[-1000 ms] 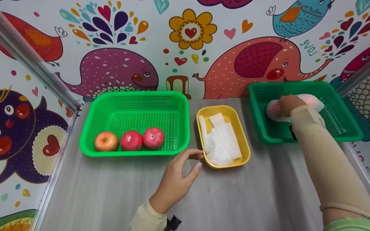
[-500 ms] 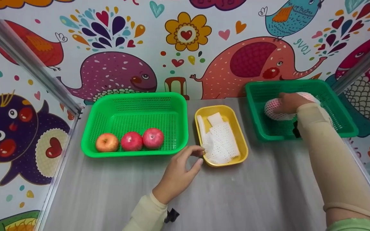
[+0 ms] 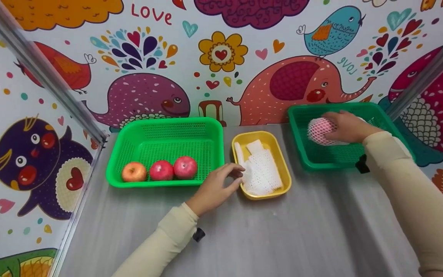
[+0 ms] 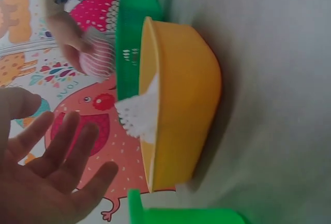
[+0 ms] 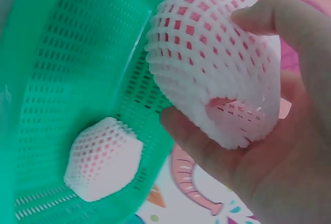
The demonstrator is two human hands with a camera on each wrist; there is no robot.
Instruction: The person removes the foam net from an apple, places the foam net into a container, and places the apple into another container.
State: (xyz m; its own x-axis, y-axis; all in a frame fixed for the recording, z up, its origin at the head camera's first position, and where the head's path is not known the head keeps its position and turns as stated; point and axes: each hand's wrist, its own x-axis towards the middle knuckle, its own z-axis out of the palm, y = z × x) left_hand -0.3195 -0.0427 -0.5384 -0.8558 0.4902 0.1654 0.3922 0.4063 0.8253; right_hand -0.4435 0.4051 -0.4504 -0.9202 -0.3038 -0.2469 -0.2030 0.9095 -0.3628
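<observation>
My right hand holds an apple in a white foam net, thumb on one side and fingers on the other. In the left wrist view this netted apple shows above the rim of the dark green basket. A second netted apple lies inside that basket. My left hand hangs with loosely bent fingers at the left rim of the yellow tray, holding nothing. White foam nets lie flat in the tray, and one end sticks up over its edge.
A bright green basket stands on the left with an orange-red apple and two red apples, one middle and one right. A patterned wall rises behind the grey table; metal posts flank it.
My right hand has raised the netted apple and drawn it slightly left, away from the other one in the basket. The left hand stays by the tray. The head view has shifted.
</observation>
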